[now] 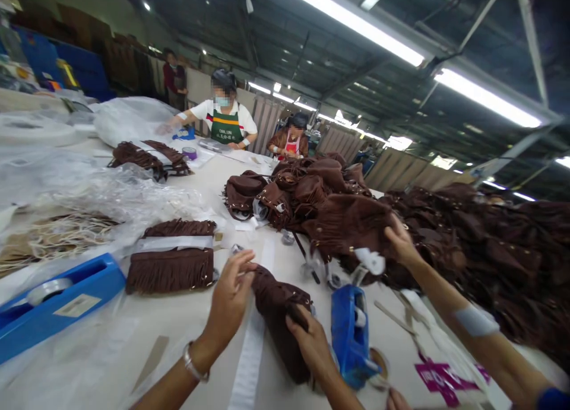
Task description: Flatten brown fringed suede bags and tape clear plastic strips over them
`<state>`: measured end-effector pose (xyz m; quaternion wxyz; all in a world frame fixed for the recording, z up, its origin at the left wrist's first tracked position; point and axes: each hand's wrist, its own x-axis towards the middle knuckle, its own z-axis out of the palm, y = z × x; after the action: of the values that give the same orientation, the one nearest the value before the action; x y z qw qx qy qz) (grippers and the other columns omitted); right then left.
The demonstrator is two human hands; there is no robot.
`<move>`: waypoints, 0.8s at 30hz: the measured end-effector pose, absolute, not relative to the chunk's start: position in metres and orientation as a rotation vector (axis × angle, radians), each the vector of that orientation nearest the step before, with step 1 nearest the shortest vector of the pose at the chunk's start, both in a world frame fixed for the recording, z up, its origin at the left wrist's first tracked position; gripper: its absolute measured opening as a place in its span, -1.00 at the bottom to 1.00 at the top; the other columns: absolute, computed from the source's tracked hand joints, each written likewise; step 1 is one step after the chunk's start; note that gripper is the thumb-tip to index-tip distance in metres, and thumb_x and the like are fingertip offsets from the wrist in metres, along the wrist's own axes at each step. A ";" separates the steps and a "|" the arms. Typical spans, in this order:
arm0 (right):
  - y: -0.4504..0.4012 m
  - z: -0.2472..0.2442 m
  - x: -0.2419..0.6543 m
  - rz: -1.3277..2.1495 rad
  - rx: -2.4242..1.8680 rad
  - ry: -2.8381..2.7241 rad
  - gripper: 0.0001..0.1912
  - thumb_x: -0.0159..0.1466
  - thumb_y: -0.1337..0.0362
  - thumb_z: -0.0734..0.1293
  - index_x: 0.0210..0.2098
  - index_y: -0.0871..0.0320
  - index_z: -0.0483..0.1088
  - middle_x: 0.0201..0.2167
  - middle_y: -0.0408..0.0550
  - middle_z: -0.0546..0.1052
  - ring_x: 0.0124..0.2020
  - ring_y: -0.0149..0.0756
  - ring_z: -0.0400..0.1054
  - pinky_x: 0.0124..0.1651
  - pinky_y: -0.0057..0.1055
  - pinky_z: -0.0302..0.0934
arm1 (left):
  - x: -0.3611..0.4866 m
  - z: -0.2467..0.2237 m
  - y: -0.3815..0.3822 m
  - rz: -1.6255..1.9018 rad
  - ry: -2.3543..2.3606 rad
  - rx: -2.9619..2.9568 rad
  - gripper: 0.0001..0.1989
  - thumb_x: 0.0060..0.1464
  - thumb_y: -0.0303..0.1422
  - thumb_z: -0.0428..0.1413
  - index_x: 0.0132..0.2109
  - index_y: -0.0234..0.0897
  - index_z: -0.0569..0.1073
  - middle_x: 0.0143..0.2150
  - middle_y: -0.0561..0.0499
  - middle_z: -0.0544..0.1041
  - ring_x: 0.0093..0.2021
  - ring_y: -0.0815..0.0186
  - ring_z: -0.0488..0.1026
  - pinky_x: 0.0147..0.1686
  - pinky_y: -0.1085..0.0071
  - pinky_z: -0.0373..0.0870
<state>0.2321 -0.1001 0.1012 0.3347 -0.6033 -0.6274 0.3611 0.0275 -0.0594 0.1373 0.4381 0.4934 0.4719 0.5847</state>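
Note:
A dark brown folded leather bag [280, 321] with metal studs lies in front of me on the table. My right hand [312, 342] is closed on its near right side, fingers over the leather. Just past its far left end, my left hand [231, 291], with a bracelet at the wrist, is raised with its fingers extended and slightly curved; blur hides whether the fingertips touch the bag. A white paper strip [247, 362] runs under and beside the bag. Right of it stands a blue tape dispenser [350, 333].
A co-worker's hand [401, 241] reaches in from the right onto a brown fringed bag [347, 226]. Bags are heaped behind. A banded fringed bag [171, 270] and a larger blue tape dispenser [66, 306] lie left, near clear plastic [146, 190]. A person in a green apron [225, 128] works opposite.

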 end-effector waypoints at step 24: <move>-0.113 0.120 0.263 -0.160 -1.642 -1.901 -0.50 0.34 -0.01 0.29 0.14 0.15 0.29 0.06 0.15 0.48 0.12 0.01 0.35 0.14 -0.10 0.21 | 0.034 0.069 -0.073 0.565 1.784 2.098 -0.72 0.32 -0.27 -0.23 -0.14 -0.19 0.36 -0.37 -0.02 0.58 -0.31 0.17 0.55 -0.37 0.34 0.21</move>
<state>0.2630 -0.1129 0.1203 0.3074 -0.6207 -0.7188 -0.0604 0.0343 -0.0731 0.0693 0.1644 0.7361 0.6260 0.1981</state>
